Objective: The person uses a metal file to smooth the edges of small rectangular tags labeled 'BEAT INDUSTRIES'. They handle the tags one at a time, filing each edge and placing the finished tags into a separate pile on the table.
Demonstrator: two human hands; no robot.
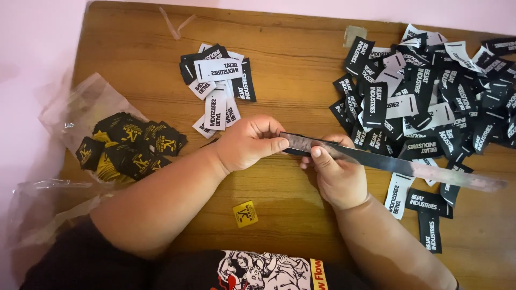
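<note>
Both hands meet over the middle of the wooden table. The left hand pinches the near end of a long dark metal strip, thumb on top; the right hand grips the strip just beside it, perhaps with a black label under the fingers. The strip runs off to the right, over a big heap of black and white labels. A smaller stack lies behind the left hand, and yellow-and-black labels on a plastic bag sit far left.

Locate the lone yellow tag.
The yellow tag lies alone on the table near its front edge, between the forearms, below the left hand.
</note>
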